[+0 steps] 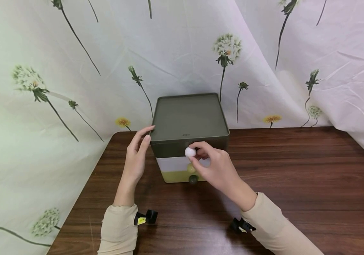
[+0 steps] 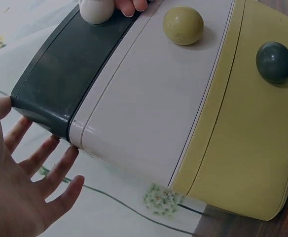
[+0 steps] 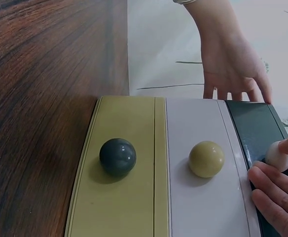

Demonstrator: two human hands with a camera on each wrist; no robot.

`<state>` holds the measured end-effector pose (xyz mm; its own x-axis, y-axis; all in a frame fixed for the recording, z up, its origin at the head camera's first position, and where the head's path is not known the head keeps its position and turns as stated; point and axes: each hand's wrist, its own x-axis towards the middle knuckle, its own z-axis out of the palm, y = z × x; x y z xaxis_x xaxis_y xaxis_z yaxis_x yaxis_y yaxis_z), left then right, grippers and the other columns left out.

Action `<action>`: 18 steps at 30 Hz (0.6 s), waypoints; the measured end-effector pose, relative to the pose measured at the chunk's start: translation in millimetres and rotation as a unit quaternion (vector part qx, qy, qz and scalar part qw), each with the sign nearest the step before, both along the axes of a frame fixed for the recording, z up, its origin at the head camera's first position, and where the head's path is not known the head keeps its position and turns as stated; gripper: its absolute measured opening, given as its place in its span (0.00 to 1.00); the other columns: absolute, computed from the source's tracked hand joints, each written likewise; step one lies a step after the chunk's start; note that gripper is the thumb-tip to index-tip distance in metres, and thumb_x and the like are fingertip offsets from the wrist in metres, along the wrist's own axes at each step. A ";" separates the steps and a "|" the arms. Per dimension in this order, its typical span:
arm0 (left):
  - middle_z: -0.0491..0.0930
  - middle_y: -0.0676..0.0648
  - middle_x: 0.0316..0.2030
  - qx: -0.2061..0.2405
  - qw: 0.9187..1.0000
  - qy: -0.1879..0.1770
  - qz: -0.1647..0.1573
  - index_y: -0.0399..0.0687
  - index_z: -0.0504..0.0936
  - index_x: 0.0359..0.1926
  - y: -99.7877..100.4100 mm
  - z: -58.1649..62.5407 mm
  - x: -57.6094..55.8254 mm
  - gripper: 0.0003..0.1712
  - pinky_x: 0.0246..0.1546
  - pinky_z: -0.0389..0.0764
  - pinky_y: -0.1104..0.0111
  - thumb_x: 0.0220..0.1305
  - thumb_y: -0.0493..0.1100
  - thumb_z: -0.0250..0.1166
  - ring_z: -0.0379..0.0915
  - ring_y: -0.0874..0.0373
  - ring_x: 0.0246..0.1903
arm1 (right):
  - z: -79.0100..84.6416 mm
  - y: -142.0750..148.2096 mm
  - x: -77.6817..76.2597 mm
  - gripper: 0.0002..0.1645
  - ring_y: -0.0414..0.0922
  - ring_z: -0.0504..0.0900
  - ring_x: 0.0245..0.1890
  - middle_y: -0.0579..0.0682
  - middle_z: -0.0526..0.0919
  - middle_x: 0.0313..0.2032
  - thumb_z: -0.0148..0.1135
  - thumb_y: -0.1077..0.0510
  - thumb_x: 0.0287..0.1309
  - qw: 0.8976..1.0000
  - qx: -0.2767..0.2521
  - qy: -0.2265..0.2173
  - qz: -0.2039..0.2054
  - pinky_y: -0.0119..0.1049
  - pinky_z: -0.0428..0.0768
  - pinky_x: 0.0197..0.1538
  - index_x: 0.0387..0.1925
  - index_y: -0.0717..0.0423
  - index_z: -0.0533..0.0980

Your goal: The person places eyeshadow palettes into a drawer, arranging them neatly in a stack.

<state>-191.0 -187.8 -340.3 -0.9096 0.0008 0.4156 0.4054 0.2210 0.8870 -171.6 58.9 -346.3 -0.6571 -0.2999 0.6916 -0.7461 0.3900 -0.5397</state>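
A small three-drawer box [image 1: 189, 117] stands on the table, its drawers dark green, white and yellow from top to bottom. My right hand [image 1: 217, 164] pinches the round white knob [image 1: 190, 152] of the top drawer between thumb and fingers. At the box's left side, my left hand [image 1: 135, 157] touches the upper edge with fairly straight, spread fingers [image 2: 40, 158]. The middle drawer has a yellow knob [image 3: 206, 159], the bottom one a dark green knob [image 3: 118, 157]. All three drawers look closed.
Beneath the box is a dark brown wooden table [image 1: 296, 177]. Behind and to the left hangs a white cloth [image 1: 182, 53] printed with dandelions. Black wrist mounts [image 1: 146, 217] stick out from both beige sleeves.
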 end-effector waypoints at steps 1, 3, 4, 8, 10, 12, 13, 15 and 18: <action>0.68 0.53 0.66 -0.001 1.000 0.000 0.000 0.47 0.73 0.66 -0.1 -0.1 0.0 0.21 0.54 0.67 0.65 0.79 0.46 0.49 0.66 0.59 0.55 | -0.2 -0.1 -0.2 0.19 0.36 0.84 0.32 0.43 0.85 0.31 0.72 0.65 0.55 1.000 -0.001 0.000 0.001 0.33 0.81 0.40 0.48 0.55 0.78; 0.68 0.52 0.66 -0.002 1.000 0.001 0.000 0.47 0.73 0.66 -0.2 0.3 0.2 0.21 0.54 0.67 0.65 0.79 0.46 0.49 0.65 0.59 0.55 | -0.8 -0.4 -0.6 0.19 0.36 0.84 0.32 0.43 0.85 0.31 0.72 0.65 0.55 1.000 -0.001 0.000 0.000 0.33 0.81 0.40 0.48 0.55 0.78; 0.68 0.52 0.66 -0.002 1.000 0.001 -0.001 0.47 0.73 0.66 -0.4 -0.2 -0.1 0.21 0.54 0.66 0.65 0.79 0.46 0.49 0.65 0.59 0.55 | -1.2 -0.4 -0.7 0.19 0.36 0.84 0.33 0.43 0.85 0.31 0.72 0.65 0.55 1.000 0.000 0.000 -0.001 0.33 0.81 0.40 0.48 0.55 0.78; 0.68 0.52 0.66 -0.007 1.000 0.003 0.001 0.48 0.73 0.67 -0.3 -0.1 0.7 0.21 0.55 0.66 0.64 0.79 0.46 0.48 0.65 0.59 0.55 | -2.1 1.5 1.3 0.20 0.37 0.84 0.35 0.43 0.85 0.33 0.71 0.65 0.57 1.000 0.020 0.000 -0.002 0.33 0.81 0.42 0.51 0.55 0.77; 0.68 0.53 0.66 -0.010 1.000 0.004 0.002 0.48 0.73 0.67 -0.1 -0.6 0.6 0.21 0.55 0.66 0.64 0.79 0.46 0.48 0.65 0.59 0.56 | -1.9 4.4 3.8 0.22 0.38 0.84 0.37 0.44 0.85 0.35 0.70 0.64 0.58 0.999 0.038 0.000 0.001 0.35 0.80 0.43 0.54 0.54 0.76; 0.68 0.53 0.66 -0.014 1.000 0.005 0.003 0.49 0.73 0.67 0.1 -0.7 0.7 0.21 0.56 0.65 0.62 0.79 0.47 0.48 0.65 0.60 0.56 | -1.6 9.0 6.8 0.25 0.40 0.83 0.40 0.46 0.85 0.38 0.69 0.63 0.59 0.999 0.055 0.003 0.001 0.37 0.80 0.45 0.58 0.54 0.74; 0.68 0.53 0.67 -0.016 1.000 0.005 0.003 0.49 0.73 0.67 0.1 -1.0 0.7 0.21 0.57 0.64 0.61 0.79 0.47 0.48 0.65 0.60 0.56 | -1.5 11.8 8.1 0.27 0.41 0.83 0.42 0.47 0.85 0.40 0.69 0.63 0.59 0.998 0.060 0.005 0.002 0.39 0.80 0.47 0.60 0.55 0.73; 0.68 0.53 0.67 -0.021 1.000 0.007 0.004 0.50 0.73 0.67 -0.1 -1.4 0.6 0.22 0.58 0.63 0.60 0.79 0.47 0.48 0.64 0.60 0.57 | -0.7 18.8 11.0 0.30 0.43 0.83 0.45 0.48 0.85 0.43 0.69 0.64 0.59 0.998 0.063 0.012 0.003 0.41 0.79 0.48 0.62 0.55 0.72; 0.68 0.52 0.67 -0.030 0.999 0.013 0.007 0.51 0.73 0.67 -0.4 -1.9 0.8 0.22 0.57 0.63 0.60 0.79 0.47 0.48 0.64 0.60 0.57 | 1.3 31.6 14.4 0.31 0.45 0.81 0.48 0.50 0.84 0.46 0.69 0.66 0.57 0.998 0.053 0.023 0.013 0.42 0.78 0.48 0.63 0.57 0.72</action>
